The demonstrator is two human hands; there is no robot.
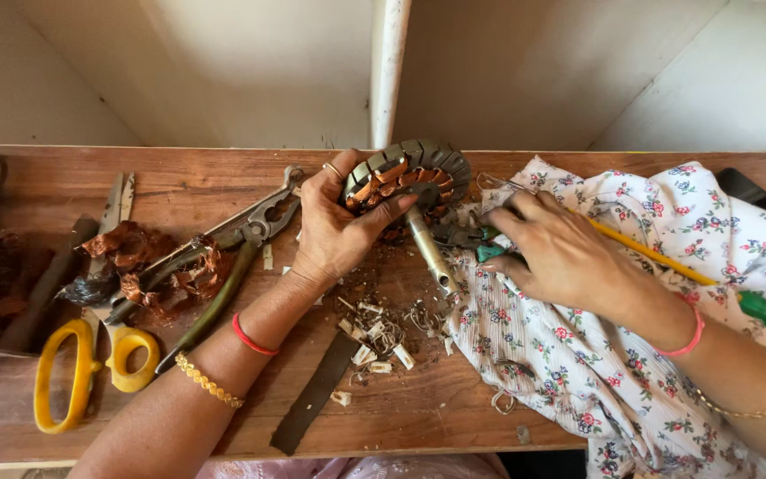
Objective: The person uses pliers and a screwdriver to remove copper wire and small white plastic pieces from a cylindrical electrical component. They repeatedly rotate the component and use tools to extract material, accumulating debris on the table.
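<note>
Far left I see yellow-handled scissors (90, 359) flat on wooden bench (454, 417), copper wire scraps (157, 266) and pliers (232, 244) beside them

My left hand (334, 226) closed around motor stator (410, 177), tilted up on edge at bench middle, shaft (430, 253) running down toward me

Stator: grey laminated ring, copper windings half stripped, debris below

My right hand (560, 253) just right of stator, nearer shaft, fingers closed on green-handled tool (480, 241), tip aimed left at core

Floral cloth (613, 355) under right hand, green-yellow screwdriver (755, 306) lying across it

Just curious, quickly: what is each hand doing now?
Left hand: closed on the stator.
Right hand: closed on green-handled pliers.
</note>
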